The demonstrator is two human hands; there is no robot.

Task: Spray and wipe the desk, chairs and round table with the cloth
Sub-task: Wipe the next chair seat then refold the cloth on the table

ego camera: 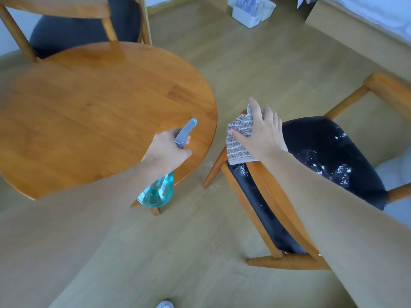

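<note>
My left hand grips the neck of a teal spray bottle with a grey trigger head, held over the near right edge of the round wooden table. My right hand presses a brown-and-white striped cloth onto the top of a wooden chair's backrest, fingers spread over the cloth. The chair's dark seat carries white powdery specks. A second wooden chair with a dark seat stands behind the table.
Light wooden floor runs between the table and chair, with a few white specks near the chair leg. A white caddy of bottles sits on the floor at the back. A bed edge lies at top right. A shoe shows at the bottom.
</note>
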